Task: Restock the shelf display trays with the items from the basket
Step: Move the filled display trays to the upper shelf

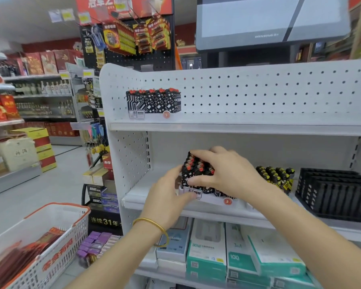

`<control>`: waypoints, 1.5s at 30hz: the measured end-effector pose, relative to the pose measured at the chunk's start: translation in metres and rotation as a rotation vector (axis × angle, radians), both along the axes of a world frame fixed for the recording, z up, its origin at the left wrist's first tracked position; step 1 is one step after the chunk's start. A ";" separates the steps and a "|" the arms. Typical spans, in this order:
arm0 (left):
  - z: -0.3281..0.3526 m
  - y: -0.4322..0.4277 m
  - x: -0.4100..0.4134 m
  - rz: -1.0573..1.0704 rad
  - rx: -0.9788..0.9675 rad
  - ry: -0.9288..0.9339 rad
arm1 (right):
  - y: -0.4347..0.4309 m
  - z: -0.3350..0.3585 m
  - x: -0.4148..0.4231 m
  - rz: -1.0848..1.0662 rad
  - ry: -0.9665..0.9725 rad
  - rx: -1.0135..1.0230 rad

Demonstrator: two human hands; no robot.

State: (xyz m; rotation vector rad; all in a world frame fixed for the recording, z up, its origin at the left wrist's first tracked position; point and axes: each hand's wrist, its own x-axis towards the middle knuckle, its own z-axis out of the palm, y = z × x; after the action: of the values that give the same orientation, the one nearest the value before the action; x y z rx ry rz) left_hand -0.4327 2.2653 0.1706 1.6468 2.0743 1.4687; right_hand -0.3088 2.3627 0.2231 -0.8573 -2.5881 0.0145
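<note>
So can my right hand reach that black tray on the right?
Probably yes: the black tray sits right of the right hand on the same open-fronted shelf, only the low yellow lighters stand between.

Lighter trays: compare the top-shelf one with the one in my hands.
The top-shelf tray stands untouched, set back near the pegboard; the middle-shelf tray sits further forward, held by the left hand and right hand. The top-shelf tray's lighters show lines and diamonds; the middle-shelf tray's show white stars. Both hold black-and-white, red-topped lighters.
</note>
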 end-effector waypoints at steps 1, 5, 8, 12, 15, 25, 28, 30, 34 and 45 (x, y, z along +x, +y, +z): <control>0.005 -0.012 0.004 -0.011 -0.005 0.026 | -0.011 0.004 0.006 0.008 0.006 -0.014; 0.035 -0.058 0.021 -0.054 -0.012 0.127 | -0.051 0.026 0.031 0.082 0.056 -0.094; 0.070 -0.082 0.034 -0.055 0.011 0.185 | -0.075 0.061 0.050 0.153 0.135 -0.107; 0.123 -0.085 0.044 -0.045 0.112 0.186 | -0.073 0.124 0.065 0.135 0.190 -0.010; 0.156 -0.060 0.042 -0.015 0.190 0.200 | -0.055 0.162 0.063 0.131 0.200 0.088; 0.176 0.036 0.018 -0.005 0.041 0.195 | 0.037 0.176 0.031 0.118 0.083 0.129; 0.172 0.042 0.010 0.019 -0.063 0.244 | 0.050 0.171 0.020 0.129 0.023 0.094; 0.170 0.042 0.004 0.044 -0.096 0.279 | 0.055 0.166 0.013 0.129 -0.019 0.071; 0.164 0.029 -0.010 0.087 -0.031 0.306 | 0.062 0.153 0.008 0.124 -0.031 0.019; 0.136 0.024 -0.017 0.170 0.013 0.460 | 0.058 0.151 -0.006 0.141 -0.011 -0.004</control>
State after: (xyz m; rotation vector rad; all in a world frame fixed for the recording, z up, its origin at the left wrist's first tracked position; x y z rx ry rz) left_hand -0.4502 2.2894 0.3063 2.0111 2.4941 1.2324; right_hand -0.3150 2.4211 0.3744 -0.6763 -2.6550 0.0557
